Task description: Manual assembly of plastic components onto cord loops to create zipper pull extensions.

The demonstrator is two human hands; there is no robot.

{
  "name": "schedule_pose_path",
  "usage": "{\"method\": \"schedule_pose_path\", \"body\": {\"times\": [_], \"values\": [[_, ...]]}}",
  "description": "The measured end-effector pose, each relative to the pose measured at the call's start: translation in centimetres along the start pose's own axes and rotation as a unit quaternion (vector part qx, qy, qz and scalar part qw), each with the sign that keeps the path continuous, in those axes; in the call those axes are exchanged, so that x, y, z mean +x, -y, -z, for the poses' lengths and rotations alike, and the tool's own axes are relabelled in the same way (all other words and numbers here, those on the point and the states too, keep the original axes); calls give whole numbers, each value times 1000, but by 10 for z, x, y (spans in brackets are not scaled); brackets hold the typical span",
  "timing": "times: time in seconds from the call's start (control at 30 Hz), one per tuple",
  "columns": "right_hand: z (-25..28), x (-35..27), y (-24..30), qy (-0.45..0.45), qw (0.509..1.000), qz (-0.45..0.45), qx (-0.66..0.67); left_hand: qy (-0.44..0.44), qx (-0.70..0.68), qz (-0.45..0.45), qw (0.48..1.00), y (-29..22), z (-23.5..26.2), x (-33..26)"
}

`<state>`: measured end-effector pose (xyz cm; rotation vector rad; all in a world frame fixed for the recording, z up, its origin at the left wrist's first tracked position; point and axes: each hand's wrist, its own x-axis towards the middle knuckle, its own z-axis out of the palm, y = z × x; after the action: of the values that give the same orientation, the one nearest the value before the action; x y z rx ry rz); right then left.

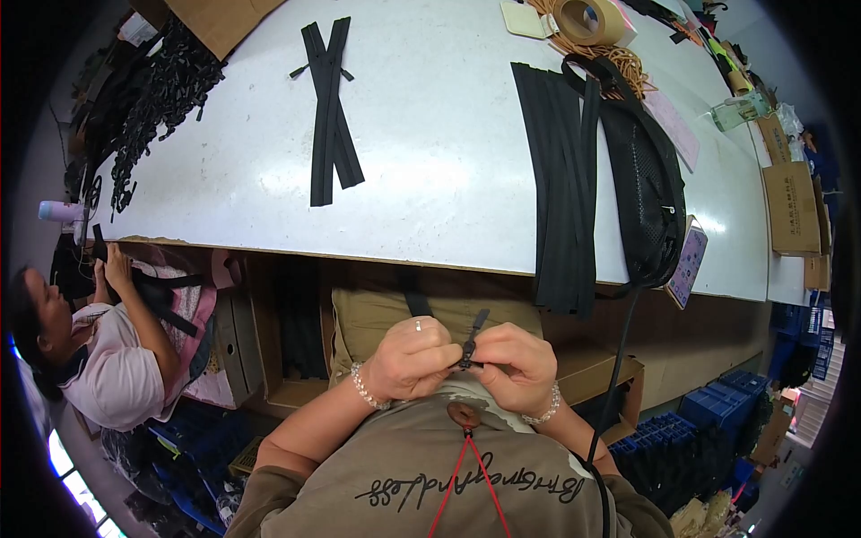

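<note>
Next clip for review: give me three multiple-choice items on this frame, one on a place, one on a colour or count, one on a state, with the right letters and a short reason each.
1. Where does the roll of tape lie?
A. at the far side of the white table
B. on the person's lap
C. on the floor

2. What colour are the two crossed zipper strips?
A. white
B. black
C. red

3. What are the left hand and the right hand doing?
A. lying flat on the table
B. hanging apart, holding nothing
C. pinching a small black zipper piece between them

Answers: 1 A, the roll sits at the table's far edge beside a coil of cord. 2 B, both strips are black against the white top. 3 C, both hands' fingertips meet on the piece above the lap.
</note>
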<state>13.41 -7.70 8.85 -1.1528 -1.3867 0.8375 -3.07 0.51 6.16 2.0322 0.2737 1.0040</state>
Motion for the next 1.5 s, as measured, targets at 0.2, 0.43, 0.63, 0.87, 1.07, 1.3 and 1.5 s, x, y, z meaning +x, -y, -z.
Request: {"method": "schedule_pose_path", "body": {"times": [0.2,0.43,0.63,0.87,1.07,1.3,1.5], "values": [[2,5,6,2,998,6,-60,13,12,10,1000,1,2,-1],[8,11,8,29,994,47,-90,58,-25,64,996,-3,7,0],[10,13,12,24,996,-13,-88,69,21,121,990,-13,15,13],[10,6,7,-88,990,-106,-7,94,-253,-96,958,-82,59,61],[6,8,7,-94,990,-103,-8,63,-137,-147,977,-132,42,119],[14,10,8,-68,994,-83,-6,-37,-182,-194,963,-146,34,127],[10,9,13,-83,992,-96,-4,-91,-91,-288,949,-153,26,120]]}}
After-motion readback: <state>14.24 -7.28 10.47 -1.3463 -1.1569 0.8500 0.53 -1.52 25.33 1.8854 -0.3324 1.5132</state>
